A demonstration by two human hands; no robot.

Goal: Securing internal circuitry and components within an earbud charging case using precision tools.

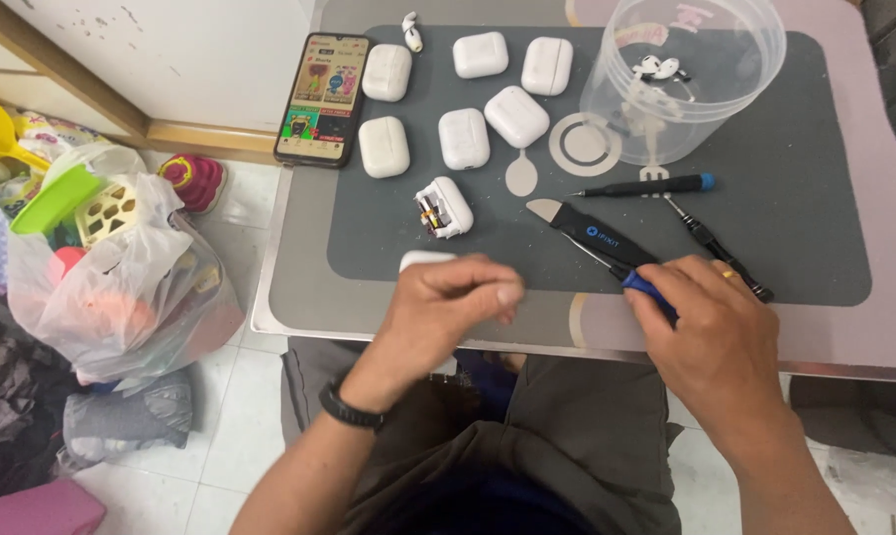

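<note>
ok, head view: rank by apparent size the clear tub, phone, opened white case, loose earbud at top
1. clear tub
2. phone
3. opened white case
4. loose earbud
The gaps are plain; all four lie at a similar distance.

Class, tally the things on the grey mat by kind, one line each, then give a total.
Closed white earbud cases: 6
Opened white case: 1
Clear plastic tub: 1
Black pry tool: 1
Screwdrivers lying free: 2
Total: 11
Left off: one white piece under the left hand, one tool in the right hand.
</note>
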